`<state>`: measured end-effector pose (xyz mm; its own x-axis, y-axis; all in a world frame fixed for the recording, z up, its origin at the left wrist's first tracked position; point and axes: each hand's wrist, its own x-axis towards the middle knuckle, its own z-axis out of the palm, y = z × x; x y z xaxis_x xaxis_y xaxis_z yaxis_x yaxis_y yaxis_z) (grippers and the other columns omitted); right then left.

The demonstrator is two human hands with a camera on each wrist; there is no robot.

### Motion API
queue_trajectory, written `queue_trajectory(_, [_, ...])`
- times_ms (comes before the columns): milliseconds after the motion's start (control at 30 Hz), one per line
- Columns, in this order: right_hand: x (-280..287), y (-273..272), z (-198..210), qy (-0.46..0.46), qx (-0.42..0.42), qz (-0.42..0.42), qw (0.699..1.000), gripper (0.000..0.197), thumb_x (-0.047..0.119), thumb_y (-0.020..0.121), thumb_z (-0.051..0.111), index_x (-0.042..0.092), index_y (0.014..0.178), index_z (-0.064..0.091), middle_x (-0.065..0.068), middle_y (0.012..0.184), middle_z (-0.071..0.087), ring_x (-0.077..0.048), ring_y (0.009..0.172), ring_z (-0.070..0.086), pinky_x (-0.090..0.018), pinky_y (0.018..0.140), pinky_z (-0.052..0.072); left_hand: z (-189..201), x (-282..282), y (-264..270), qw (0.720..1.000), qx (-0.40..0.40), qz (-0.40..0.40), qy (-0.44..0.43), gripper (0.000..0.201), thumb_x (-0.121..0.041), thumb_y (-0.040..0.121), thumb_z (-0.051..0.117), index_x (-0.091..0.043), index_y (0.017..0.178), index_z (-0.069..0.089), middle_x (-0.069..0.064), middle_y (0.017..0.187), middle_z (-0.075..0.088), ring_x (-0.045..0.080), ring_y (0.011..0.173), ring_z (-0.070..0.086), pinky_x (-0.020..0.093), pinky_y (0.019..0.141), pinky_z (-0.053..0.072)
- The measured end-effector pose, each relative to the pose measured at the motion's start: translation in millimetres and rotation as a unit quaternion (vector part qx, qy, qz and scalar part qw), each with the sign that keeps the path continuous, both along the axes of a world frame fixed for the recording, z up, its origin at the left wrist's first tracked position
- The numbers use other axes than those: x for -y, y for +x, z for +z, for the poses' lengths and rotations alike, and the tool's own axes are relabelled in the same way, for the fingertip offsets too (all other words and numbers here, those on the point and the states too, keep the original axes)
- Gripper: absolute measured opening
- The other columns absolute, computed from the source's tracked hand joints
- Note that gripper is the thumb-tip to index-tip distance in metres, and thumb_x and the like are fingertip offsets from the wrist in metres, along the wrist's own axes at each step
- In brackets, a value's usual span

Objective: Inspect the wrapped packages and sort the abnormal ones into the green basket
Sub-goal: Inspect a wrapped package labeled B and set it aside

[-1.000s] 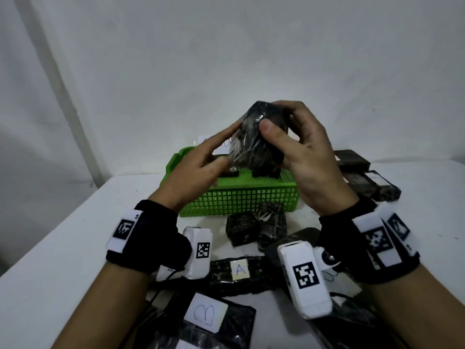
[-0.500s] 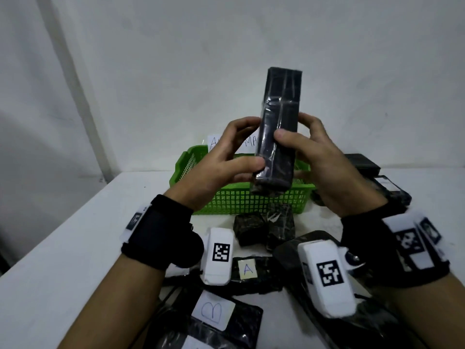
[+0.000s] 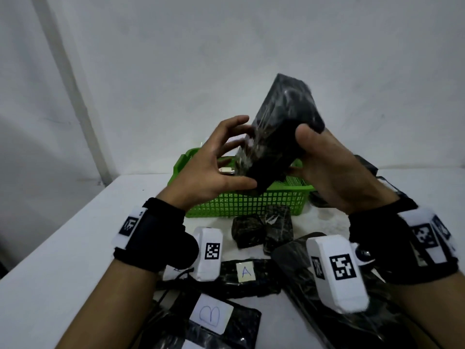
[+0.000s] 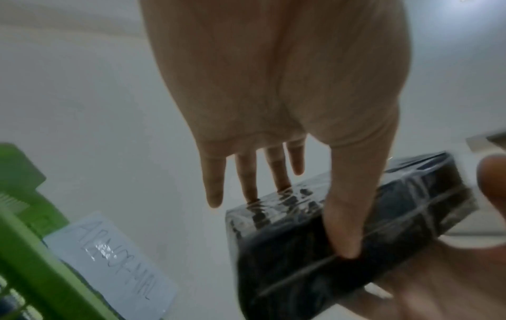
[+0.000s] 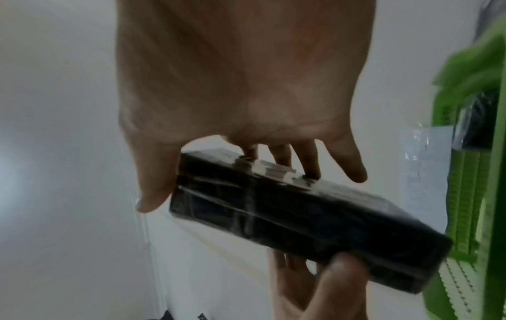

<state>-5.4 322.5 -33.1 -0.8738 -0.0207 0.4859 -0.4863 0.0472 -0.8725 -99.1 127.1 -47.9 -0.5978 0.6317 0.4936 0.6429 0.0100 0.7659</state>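
A black package wrapped in clear film (image 3: 281, 137) is held in the air above the green basket (image 3: 246, 202), tilted with its top end leaning right. My left hand (image 3: 241, 157) pinches its lower end, thumb on the near face and fingers behind. My right hand (image 3: 309, 152) grips its right edge, thumb in front and fingers hidden behind. The left wrist view shows the left hand (image 4: 298, 223) with its thumb pressed on the package (image 4: 342, 227). In the right wrist view the right hand (image 5: 232, 190) clamps the package (image 5: 287, 212) beside the basket (image 5: 471, 194).
Two small wrapped packages (image 3: 247, 230) (image 3: 278, 227) lie just before the basket. Nearer me lie a package labelled A (image 3: 246, 273), one labelled B (image 3: 214, 321) and a big flat one (image 3: 302, 268). More packages (image 3: 364, 165) sit right of the basket. A paper label (image 4: 115, 264) leans behind it.
The package stood upright half a second ago; now it leans to the right with a broader face turned toward me. Both hands have shifted their hold on it.
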Motion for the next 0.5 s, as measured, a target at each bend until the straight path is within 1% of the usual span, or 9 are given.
queue_trajectory(33, [0.5, 1.2, 1.6, -0.011, -0.003, 0.01, 1.0, 0.086, 0.064, 0.068, 0.079, 0.03, 0.141, 0.048, 0.0, 0.135, 0.065, -0.021, 0.125, 0.063, -0.05, 0.097, 0.055, -1.0, 0.3, -2.0, 0.999, -0.03, 0.019, -0.015, 0.095, -0.008, 0.071, 0.087, -0.038, 0.144, 0.035, -0.021, 0.148, 0.043, 0.003, 0.138, 0.042, 0.026, 0.106, 0.04])
queue_trajectory(67, [1.3, 2.0, 3.0, -0.021, -0.01, 0.013, 1.0, 0.081, 0.062, 0.073, 0.076, 0.026, 0.141, 0.049, -0.004, 0.135, 0.064, -0.024, 0.126, 0.062, -0.05, 0.095, 0.056, -1.9, 0.1, -3.4, 0.997, -0.059, 0.038, -0.028, 0.094, -0.01, 0.072, 0.087, -0.039, 0.144, 0.035, -0.023, 0.15, 0.04, 0.004, 0.141, 0.039, 0.024, 0.107, 0.037])
queue_trajectory(133, [2.6, 1.6, 4.6, -0.036, -0.022, 0.001, 0.999, 0.053, 0.04, 0.087, 0.069, 0.021, 0.135, 0.056, -0.005, 0.124, 0.068, -0.023, 0.117, 0.067, -0.044, 0.085, 0.059, -3.6, -2.5, -4.0, 0.991, -0.107, 0.067, -0.036, 0.089, -0.015, 0.076, 0.085, -0.038, 0.146, 0.034, -0.02, 0.153, 0.037, 0.006, 0.143, 0.035, 0.016, 0.103, 0.037])
queue_trajectory(167, [4.0, 0.7, 4.2, -0.043, -0.027, -0.003, 0.999, 0.041, 0.029, 0.089, 0.063, 0.021, 0.129, 0.06, -0.002, 0.116, 0.07, -0.019, 0.108, 0.069, -0.04, 0.079, 0.059, -4.6, -4.2, -3.7, 0.989, -0.12, 0.072, -0.036, 0.088, -0.016, 0.078, 0.083, -0.036, 0.147, 0.033, -0.017, 0.153, 0.037, 0.007, 0.143, 0.035, 0.011, 0.099, 0.039])
queue_trajectory(233, [6.6, -1.6, 0.7, -0.047, -0.046, -0.023, 0.998, 0.034, 0.018, 0.088, 0.061, 0.019, 0.122, 0.063, 0.001, 0.108, 0.071, -0.016, 0.1, 0.071, -0.037, 0.074, 0.059, -6.1, -7.2, -3.5, 0.991, -0.116, 0.066, -0.033, 0.086, -0.018, 0.079, 0.082, -0.035, 0.148, 0.032, -0.016, 0.154, 0.036, 0.005, 0.141, 0.036, 0.009, 0.095, 0.043])
queue_trajectory(300, [11.0, -3.2, -2.2, -0.041, -0.075, -0.047, 0.995, 0.038, 0.012, 0.086, 0.066, 0.015, 0.124, 0.063, 0.0, 0.111, 0.07, -0.018, 0.102, 0.072, -0.04, 0.077, 0.06, -4.3, -7.0, -2.0, 0.995, -0.088, 0.046, -0.022, 0.089, -0.029, 0.077, 0.083, -0.035, 0.149, 0.031, -0.019, 0.152, 0.038, -0.001, 0.138, 0.04, 0.019, 0.103, 0.044])
queue_trajectory(367, [14.5, -4.2, -4.5, -0.03, -0.096, -0.071, 0.992, 0.041, 0.012, 0.082, 0.074, 0.017, 0.123, 0.065, -0.001, 0.113, 0.07, -0.023, 0.107, 0.071, -0.048, 0.086, 0.06, 0.1, -3.8, 1.1, 0.996, -0.081, 0.034, -0.01, 0.097, -0.041, 0.071, 0.083, -0.037, 0.151, 0.03, -0.023, 0.151, 0.039, -0.008, 0.135, 0.04, 0.025, 0.108, 0.043])
queue_trajectory(433, [15.8, -4.9, -5.6, -0.024, -0.107, -0.095, 0.989, 0.043, 0.018, 0.077, 0.08, 0.023, 0.117, 0.067, -0.001, 0.117, 0.07, -0.028, 0.113, 0.069, -0.057, 0.095, 0.056, 7.0, 0.0, 7.7, 0.995, -0.094, 0.027, -0.001, 0.1, -0.04, 0.068, 0.084, -0.039, 0.151, 0.029, -0.033, 0.147, 0.038, -0.017, 0.131, 0.038, 0.018, 0.107, 0.041])
queue_trajectory(500, [15.5, -4.4, -5.3, -0.016, -0.109, -0.112, 0.988, 0.043, 0.023, 0.073, 0.082, 0.026, 0.114, 0.068, -0.005, 0.121, 0.069, -0.029, 0.115, 0.068, -0.059, 0.097, 0.054, 13.3, 1.6, 14.4, 0.993, -0.116, 0.021, -0.003, 0.102, -0.029, 0.069, 0.085, -0.039, 0.152, 0.026, -0.033, 0.147, 0.036, -0.018, 0.132, 0.037, 0.012, 0.102, 0.041])
